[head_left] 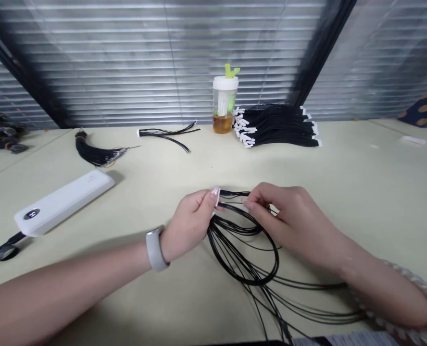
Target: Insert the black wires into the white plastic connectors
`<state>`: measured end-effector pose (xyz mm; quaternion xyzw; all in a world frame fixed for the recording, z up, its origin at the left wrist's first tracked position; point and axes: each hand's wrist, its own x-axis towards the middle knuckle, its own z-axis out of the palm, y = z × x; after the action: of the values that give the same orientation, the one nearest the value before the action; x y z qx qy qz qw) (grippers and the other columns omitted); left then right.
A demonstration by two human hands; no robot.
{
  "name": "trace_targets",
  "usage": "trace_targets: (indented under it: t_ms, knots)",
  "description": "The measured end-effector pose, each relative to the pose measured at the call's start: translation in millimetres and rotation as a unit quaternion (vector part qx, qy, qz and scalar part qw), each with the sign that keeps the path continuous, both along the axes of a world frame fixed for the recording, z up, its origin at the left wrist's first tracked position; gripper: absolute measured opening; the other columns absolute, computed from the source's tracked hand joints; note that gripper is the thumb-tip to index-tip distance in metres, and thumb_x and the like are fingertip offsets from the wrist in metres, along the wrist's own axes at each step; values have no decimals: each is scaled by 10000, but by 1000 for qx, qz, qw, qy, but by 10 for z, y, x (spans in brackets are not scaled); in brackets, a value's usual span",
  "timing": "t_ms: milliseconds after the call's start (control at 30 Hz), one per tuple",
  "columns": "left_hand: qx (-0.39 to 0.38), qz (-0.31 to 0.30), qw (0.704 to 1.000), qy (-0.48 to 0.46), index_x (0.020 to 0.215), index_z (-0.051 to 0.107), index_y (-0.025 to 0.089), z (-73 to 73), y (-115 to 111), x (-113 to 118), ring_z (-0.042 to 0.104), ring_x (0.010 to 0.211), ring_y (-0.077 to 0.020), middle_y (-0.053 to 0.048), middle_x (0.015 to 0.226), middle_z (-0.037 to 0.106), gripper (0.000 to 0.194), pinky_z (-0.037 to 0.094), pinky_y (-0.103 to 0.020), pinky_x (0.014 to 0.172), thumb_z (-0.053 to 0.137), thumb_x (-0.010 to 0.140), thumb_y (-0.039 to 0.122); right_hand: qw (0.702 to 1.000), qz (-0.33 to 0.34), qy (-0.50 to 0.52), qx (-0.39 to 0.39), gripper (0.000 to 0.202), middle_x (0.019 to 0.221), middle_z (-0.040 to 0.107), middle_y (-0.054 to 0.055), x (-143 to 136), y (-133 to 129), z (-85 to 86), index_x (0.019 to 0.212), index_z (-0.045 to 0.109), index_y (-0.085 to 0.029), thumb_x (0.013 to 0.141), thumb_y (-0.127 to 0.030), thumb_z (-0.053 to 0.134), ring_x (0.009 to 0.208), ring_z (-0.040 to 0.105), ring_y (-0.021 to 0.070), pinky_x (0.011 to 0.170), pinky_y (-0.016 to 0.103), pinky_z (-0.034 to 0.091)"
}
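1. The broad, pale yellow-green, smooth-topped bench [156, 178] carries everything; the held wires trail down over its near part.
2. The long, thin, black, plastic-coated wires [257, 281] lie between the hands and below them. Their long axis starts at the left fingers: one upper group runs almost level toward the right fingertips, while the rest fan down and rightward, toward the wearer. Some curve round into a wide oval loop just below the right hand, and several loose lengths pass under the right forearm.
3. The bare right hand [295, 218] reaches in from the right, over the upper strands. Its thumb and index are drawn close together beside them, but I cannot tell whether they have caught a strand or only rest against it.
4. The bare left hand [188, 218], with a grey-banded watch [156, 250] at its wrist, is the nearer to the wires' gathered end. Its fingers are clenched on a connector there, thumb on top.
5. That small, white, flat-faced connector [218, 196] sits at the left thumb tip, with black strands leaving its right side. The right fingertips are just to its right, apart from it. A second white edge shows below, mostly covered by the hand.
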<state>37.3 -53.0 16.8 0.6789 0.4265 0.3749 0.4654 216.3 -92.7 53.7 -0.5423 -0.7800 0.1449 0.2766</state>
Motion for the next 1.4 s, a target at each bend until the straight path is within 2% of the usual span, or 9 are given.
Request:
trace_targets:
  t_ms: [200,400,600,800,900,1000,1167,1267,1400]
  knots:
    - [5,0,1000,6,608,501,159,7,-1,2,348,473,-81,43,461,362,405,341,-209,490,377,874,438,998,-30,-25,40,149,567,543,-19,-23,19,-46,719,501,-194,850,-236,443,470,430,95,491,239,315]
    - [15,-10,1000,8,587,442,157,1,-3,4,341,492,-72,39,510,381,410,343,-204,500,378,874,443,997,-25,-43,54,214,526,453,-30,-43,39,-87,674,454,-184,872,-248,402,474,386,91,503,240,286]
    - [9,-14,1000,11,615,510,155,16,-12,7,383,493,-83,40,474,392,399,353,-207,516,373,880,419,1000,7,-25,17,235,508,403,-47,-50,41,-74,630,402,-180,862,-219,404,473,348,75,496,224,268]
    - [10,-11,1000,17,612,516,155,16,-17,5,398,510,-89,37,475,393,404,358,-208,524,380,875,429,1000,8,-13,-5,249,505,391,-48,-56,47,-60,606,388,-177,852,-214,410,478,330,72,496,226,261]
    - [15,-12,1000,23,613,529,146,8,-14,0,404,531,-86,21,526,441,415,359,-204,522,376,877,427,1000,14,-7,-25,251,500,382,-52,-56,49,-57,595,375,-176,842,-203,412,476,321,70,482,220,253]
    - [23,-16,999,28,639,555,137,-5,-8,-5,409,542,-82,9,579,484,423,362,-199,523,368,880,430,998,20,10,-52,251,506,394,-51,-55,52,-52,594,394,-173,842,-205,412,481,328,69,477,216,257]
    - [30,-25,999,29,625,520,138,-14,-9,-7,403,542,-79,14,570,466,410,358,-199,528,370,882,420,991,8,63,-114,296,536,416,-39,-46,79,-64,609,440,-169,878,-279,382,515,372,79,478,211,289]
    - [41,-25,998,35,625,521,136,-13,-22,-9,420,564,-80,12,582,473,403,364,-201,557,366,887,399,992,1,69,-104,305,541,411,-41,-44,93,-83,619,450,-168,883,-308,392,523,369,79,485,207,298]
    - [60,-38,996,60,625,501,143,-10,-51,-14,432,580,-86,7,596,493,379,369,-207,573,358,890,374,996,30,44,-75,258,588,501,-30,-63,72,-113,686,523,-163,883,-289,414,548,416,81,526,212,323]
